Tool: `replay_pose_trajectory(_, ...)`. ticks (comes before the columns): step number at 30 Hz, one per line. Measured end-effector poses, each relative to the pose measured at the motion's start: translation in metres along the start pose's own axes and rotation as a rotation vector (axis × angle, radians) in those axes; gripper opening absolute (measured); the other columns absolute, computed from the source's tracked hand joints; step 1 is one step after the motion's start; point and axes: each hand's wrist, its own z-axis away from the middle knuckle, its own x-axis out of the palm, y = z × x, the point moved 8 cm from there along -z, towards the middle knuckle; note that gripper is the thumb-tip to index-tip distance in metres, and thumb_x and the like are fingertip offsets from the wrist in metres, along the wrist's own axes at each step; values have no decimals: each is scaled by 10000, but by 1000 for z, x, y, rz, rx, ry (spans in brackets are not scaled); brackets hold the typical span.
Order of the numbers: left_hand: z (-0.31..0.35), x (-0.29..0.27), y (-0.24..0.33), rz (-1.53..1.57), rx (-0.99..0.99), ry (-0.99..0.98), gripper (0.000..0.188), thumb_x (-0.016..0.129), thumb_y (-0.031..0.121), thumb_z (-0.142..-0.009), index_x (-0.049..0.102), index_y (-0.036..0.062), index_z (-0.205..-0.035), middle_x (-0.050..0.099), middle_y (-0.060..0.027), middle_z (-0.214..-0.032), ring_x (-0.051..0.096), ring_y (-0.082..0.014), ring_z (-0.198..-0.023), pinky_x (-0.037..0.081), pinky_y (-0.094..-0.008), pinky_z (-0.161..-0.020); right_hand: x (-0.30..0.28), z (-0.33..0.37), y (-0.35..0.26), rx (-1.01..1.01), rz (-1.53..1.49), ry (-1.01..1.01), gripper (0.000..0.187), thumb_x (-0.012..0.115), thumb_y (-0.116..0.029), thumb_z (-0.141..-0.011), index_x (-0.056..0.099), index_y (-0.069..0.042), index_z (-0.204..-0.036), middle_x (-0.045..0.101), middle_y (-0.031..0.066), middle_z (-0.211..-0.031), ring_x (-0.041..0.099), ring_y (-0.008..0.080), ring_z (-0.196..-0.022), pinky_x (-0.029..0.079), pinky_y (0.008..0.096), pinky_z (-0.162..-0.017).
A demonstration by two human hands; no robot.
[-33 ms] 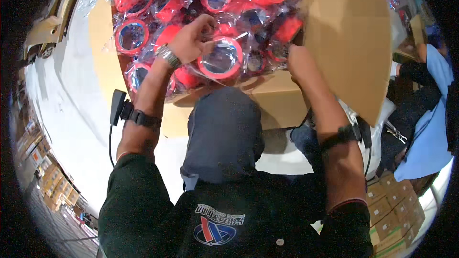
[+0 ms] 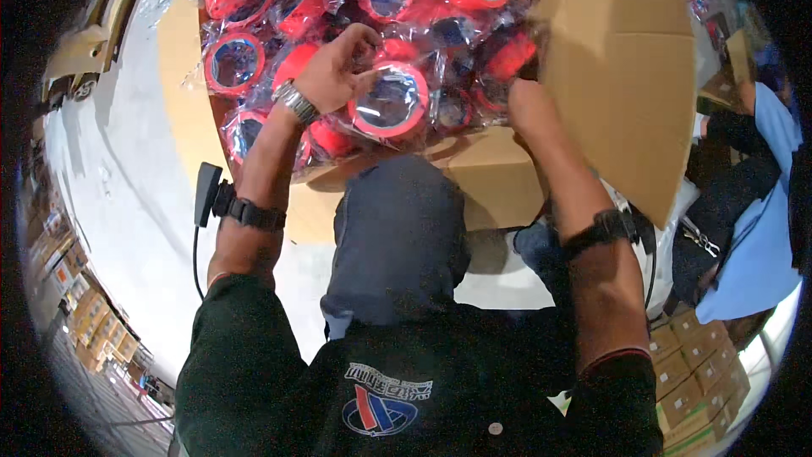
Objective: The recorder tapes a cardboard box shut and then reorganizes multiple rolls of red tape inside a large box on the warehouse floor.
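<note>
My left hand (image 2: 332, 78), fingers parted, beside red ring-shaped plastic-wrapped roll (image 2: 392, 129); likely firm, slippery, grip rim. Right hand (image 2: 531, 107): can't tell.

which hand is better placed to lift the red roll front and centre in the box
Probably the left hand: its fingers are beside the red roll, while the right hand is farther away, near the right side of the box.

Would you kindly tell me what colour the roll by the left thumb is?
The roll is bright pinkish red, showing best in the head view.
</note>
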Motion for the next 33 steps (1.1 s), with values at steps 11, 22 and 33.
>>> replay_pose_trajectory(11,97,-115,57,-214,108,730,417,699,42,-808,508,30,-1178,606,-73,-1039,596,-126,-907,514,-283,-785,70,-58,36,-395,480,210,195,535,-104,-754,665,1,-856,671,213,-893,662,361,-788,528,441,-705)
replay_pose_trajectory(22,102,-74,128,-730,443,1053,586,747,57,-670,551,92,-1221,564,-186,-1224,547,-350,-1117,454,-426,-943,76,-49,39,-395,559,113,188,545,-117,-786,680,13,-800,673,208,-851,662,353,-775,531,460,-721)
replay_pose_trajectory(33,-131,154,57,-656,14,-225,518,685,257,-811,472,30,-1225,590,-263,-1165,578,-406,-1088,472,-481,-897,-14,55,-16,-290,214,-9,160,498,-17,-811,615,30,-910,625,293,-875,623,436,-854,494,507,-757)
